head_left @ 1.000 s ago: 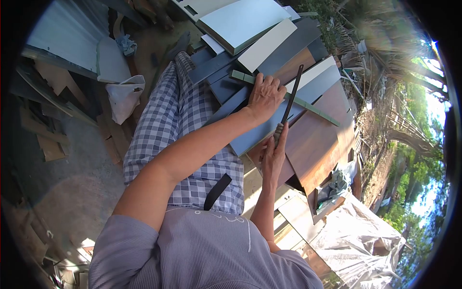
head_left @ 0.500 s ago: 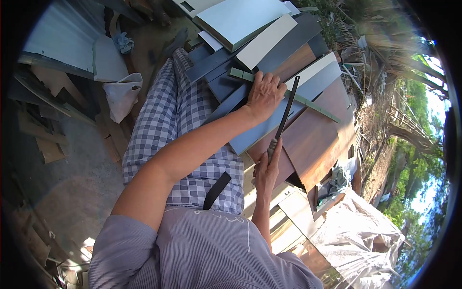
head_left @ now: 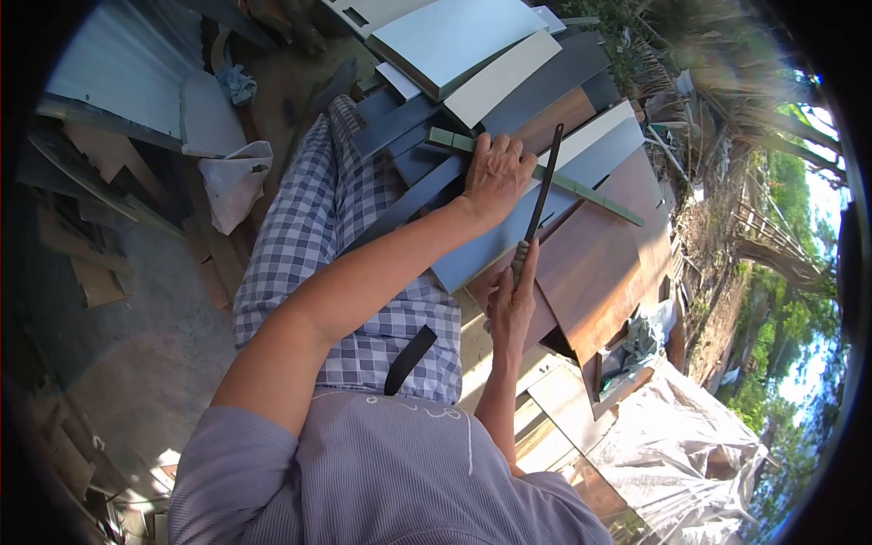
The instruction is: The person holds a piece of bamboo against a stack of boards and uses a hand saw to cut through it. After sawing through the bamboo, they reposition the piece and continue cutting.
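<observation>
My left hand [head_left: 497, 180] is closed over a long, narrow green strip [head_left: 595, 200] that looks like split bamboo, crossed by evenly spaced marks. Under the strip lies a stack of boards, with a blue-grey board [head_left: 486, 243] directly beneath. In my right hand [head_left: 515, 295] is a hacksaw blade [head_left: 546, 186], thin and dark, with a wrapped grip [head_left: 520, 257]. The fingers curl round this grip and the blade points away from me. It crosses over the strip in this view, just right of my left knuckles.
Brown wood-grain boards [head_left: 590, 268] and white panels [head_left: 454, 41] lie around the work. A white plastic bag [head_left: 234, 186] hangs at the left, near stacked scrap pieces. Crumpled pale sheeting [head_left: 681, 445] sits at lower right. Checked trousers [head_left: 300, 236] cover my legs beside the boards.
My right hand and the hacksaw blade have shifted slightly, the hand a little away from me and the tip upward in the view. My left hand keeps its hold on the strip.
</observation>
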Demonstrator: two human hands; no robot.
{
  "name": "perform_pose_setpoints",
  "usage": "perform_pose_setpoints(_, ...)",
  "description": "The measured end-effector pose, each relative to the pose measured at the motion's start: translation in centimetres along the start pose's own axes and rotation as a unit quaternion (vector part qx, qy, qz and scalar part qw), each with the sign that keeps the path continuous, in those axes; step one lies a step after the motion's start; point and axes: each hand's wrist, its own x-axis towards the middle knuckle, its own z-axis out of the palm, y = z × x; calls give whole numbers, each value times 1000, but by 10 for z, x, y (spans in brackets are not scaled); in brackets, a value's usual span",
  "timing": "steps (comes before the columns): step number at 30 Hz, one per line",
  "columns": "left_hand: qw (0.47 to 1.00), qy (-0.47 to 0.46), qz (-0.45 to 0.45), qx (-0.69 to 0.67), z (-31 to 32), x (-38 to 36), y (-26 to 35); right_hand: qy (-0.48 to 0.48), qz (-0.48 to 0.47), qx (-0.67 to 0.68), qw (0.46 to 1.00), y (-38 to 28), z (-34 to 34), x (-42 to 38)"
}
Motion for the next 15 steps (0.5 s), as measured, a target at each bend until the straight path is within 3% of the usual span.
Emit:
perform_pose_setpoints(7,1000,-4,6,-4,0,0,-1,13,-13,12,1000,21,3,-17)
perform_pose_setpoints(15,1000,-18,4,-5,-2,0,-2,29,-64,13,997,4,11,30)
